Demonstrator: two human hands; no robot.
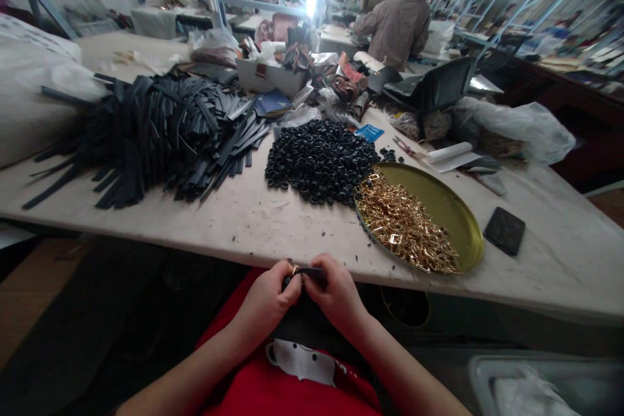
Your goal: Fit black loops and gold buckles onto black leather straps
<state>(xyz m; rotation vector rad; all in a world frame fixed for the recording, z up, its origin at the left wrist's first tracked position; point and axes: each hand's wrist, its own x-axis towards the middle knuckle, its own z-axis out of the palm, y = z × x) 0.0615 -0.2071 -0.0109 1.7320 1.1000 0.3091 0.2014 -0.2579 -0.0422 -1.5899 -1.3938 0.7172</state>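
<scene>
At the table's front edge my left hand [277, 292] pinches a small gold buckle [295, 270], and my right hand [336, 286] grips a black strap [312, 272] that meets it. Both hands are closed and nearly touching; whether the strap passes through the buckle I cannot tell. To the right, many gold buckles [404, 227] fill one side of a round gold tray [451, 198]. A heap of small black loops [319, 159] lies ahead of my hands. Far to the left is a big pile of black straps [160, 130].
A dark square object [505, 231] lies right of the tray. Scissors [405, 147] and a blue packet [369, 133] are behind the loops. A grey box [270, 78] and plastic bags stand farther back. A person [397, 23] is across the room.
</scene>
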